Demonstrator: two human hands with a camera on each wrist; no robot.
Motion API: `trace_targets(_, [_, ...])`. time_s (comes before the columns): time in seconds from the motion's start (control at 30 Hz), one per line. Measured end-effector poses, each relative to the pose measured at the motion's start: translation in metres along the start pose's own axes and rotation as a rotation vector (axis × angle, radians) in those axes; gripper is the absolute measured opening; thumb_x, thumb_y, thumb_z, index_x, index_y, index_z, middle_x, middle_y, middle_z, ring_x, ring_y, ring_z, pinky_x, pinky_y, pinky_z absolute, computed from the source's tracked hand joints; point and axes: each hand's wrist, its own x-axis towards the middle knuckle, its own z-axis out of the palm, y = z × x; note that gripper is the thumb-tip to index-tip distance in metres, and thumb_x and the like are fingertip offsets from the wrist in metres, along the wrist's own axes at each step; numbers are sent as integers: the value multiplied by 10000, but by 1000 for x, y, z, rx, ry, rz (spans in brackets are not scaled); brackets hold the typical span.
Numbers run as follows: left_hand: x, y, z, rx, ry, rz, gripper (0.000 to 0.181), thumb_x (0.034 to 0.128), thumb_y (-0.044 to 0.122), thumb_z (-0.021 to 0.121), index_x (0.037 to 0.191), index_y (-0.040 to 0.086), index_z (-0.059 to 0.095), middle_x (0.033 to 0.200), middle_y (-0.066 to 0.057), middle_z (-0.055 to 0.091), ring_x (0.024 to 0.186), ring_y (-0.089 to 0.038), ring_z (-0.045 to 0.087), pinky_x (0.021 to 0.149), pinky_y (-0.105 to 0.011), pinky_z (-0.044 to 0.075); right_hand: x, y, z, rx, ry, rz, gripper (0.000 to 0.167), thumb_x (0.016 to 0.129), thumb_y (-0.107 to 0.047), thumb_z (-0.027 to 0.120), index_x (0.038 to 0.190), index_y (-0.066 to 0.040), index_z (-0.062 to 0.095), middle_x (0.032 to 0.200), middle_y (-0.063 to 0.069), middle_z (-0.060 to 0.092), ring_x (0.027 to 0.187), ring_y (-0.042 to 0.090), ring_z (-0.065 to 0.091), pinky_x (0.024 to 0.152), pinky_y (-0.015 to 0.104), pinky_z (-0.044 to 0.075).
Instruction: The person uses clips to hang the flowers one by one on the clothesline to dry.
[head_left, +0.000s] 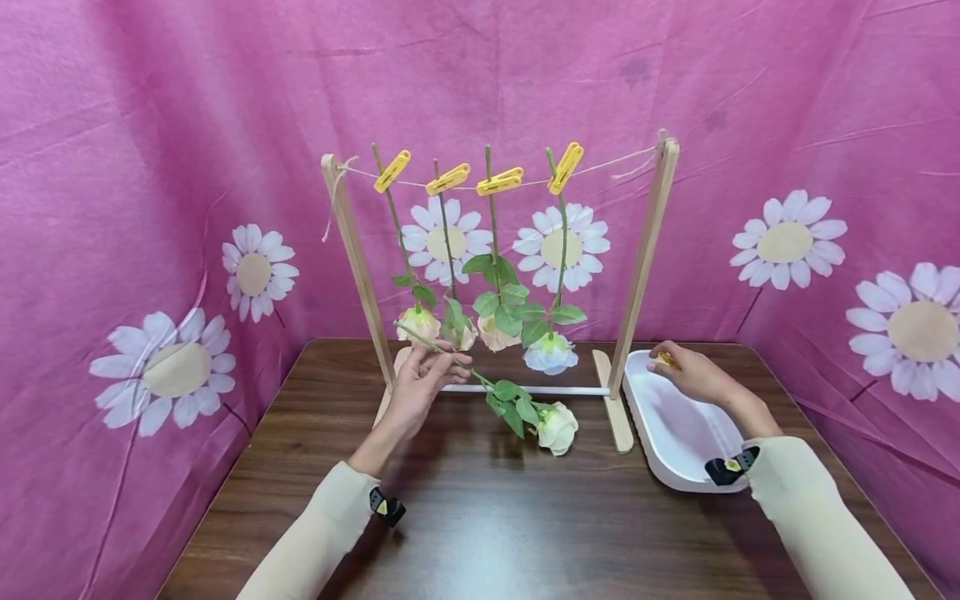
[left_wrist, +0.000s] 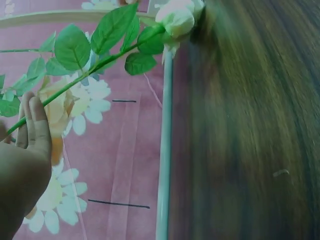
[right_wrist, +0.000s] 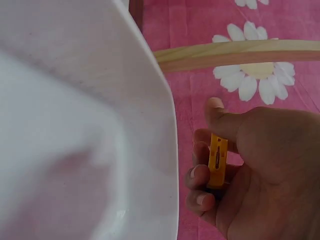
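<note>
A white rose (head_left: 557,428) with a green leafy stem hangs tilted from my left hand (head_left: 422,385), its bloom low over the table at the right. The stem lies between thumb and fingers, as the left wrist view also shows. Above the far end of the white tray (head_left: 686,425), my right hand (head_left: 697,375) holds a yellow clothespin (right_wrist: 217,161) in its curled fingers. Several roses hang upside down from a string (head_left: 596,171), each stem clipped by a yellow clothespin (head_left: 392,172); the rightmost bloom (head_left: 551,353) is bluish white, the others pale pink or cream.
Wooden posts (head_left: 643,275) on flat feet carry the string, and a white rod (head_left: 536,390) joins them low down. The frame and tray stand on a dark wooden table (head_left: 465,517). A pink cloth (head_left: 480,75) with printed daisies surrounds the table.
</note>
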Motion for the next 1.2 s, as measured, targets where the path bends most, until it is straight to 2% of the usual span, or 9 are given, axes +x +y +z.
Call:
trace_targets(0.13, [0, 1, 6, 44, -2, 14, 305, 1075, -27, 556, 1309, -212, 493, 1095, -39, 795, 918, -127, 764, 914, -343, 653, 2, -6, -2, 31, -2, 12, 341, 1126, -202, 539, 1330, 72, 538, 1158, 328, 687, 1039, 444, 669, 887, 592, 538])
trace_targets(0.23, [0, 2, 11, 107, -33, 44, 246, 1102, 22, 532, 1293, -134, 530, 1176, -171, 784, 950, -163, 786, 897, -408, 658, 4, -12, -4, 61, -2, 13, 407, 1142, -215, 503, 1378, 116, 500, 1238, 364, 652, 1123, 495, 649, 930, 626, 536])
trace_targets(0.33, [1, 5, 18, 149, -70, 70, 212, 1122, 59, 504, 1293, -66, 520, 1257, -319, 713, 985, -207, 799, 925, -537, 641, 5, -19, -8, 80, 16, 8, 443, 1143, -213, 503, 1399, 148, 478, 1281, 388, 626, 1171, 528, 631, 960, 656, 529])
trace_targets(0.4, [3, 6, 23, 167, -75, 74, 225, 1110, 54, 533, 1297, -71, 532, 1249, -347, 697, 982, -212, 794, 948, -565, 627, 5, -22, -12, 89, 37, 11, 451, 1139, -206, 514, 1397, 161, 463, 1260, 392, 621, 1141, 516, 635, 946, 647, 533])
trace_targets(0.6, [7, 8, 36, 195, -46, 55, 249, 1044, 1, 638, 1245, -147, 631, 1186, -294, 729, 943, -180, 768, 969, -484, 636, 7, -33, -18, 96, 103, 39, 419, 1125, -216, 554, 1324, 143, 472, 1093, 291, 628, 963, 375, 635, 803, 458, 535])
trace_targets(0.83, [12, 10, 47, 320, -79, 75, 211, 1081, 86, 610, 1230, -59, 648, 1222, -278, 743, 968, -225, 790, 904, -436, 659, 6, -42, -27, 86, 200, 31, 407, 1090, -234, 633, 1318, 92, 551, 1132, 271, 647, 980, 358, 637, 792, 381, 511])
trace_targets(1.0, [17, 8, 55, 277, -100, 108, 227, 1065, 30, 614, 1242, -113, 621, 1160, -339, 728, 926, -210, 774, 910, -540, 643, 5, -53, -32, 106, 345, -19, 364, 1027, -175, 722, 1276, 77, 641, 1092, 238, 620, 928, 294, 597, 715, 209, 456])
trace_targets(1.1, [21, 8, 60, 247, -106, 126, 226, 1035, -20, 641, 1230, -134, 626, 1174, -385, 700, 925, -143, 764, 906, -535, 642, 3, -59, -37, 117, 407, -20, 364, 1017, -177, 736, 1282, 60, 661, 1100, 225, 615, 913, 267, 579, 688, 146, 418])
trace_targets(1.2, [24, 11, 67, 242, -105, 120, 221, 1023, -26, 657, 1221, -123, 643, 1199, -381, 696, 937, -96, 759, 900, -460, 657, 3, -65, -41, 131, 450, -19, 386, 1023, -208, 737, 1307, 44, 665, 1120, 217, 625, 897, 206, 573, 691, 110, 403])
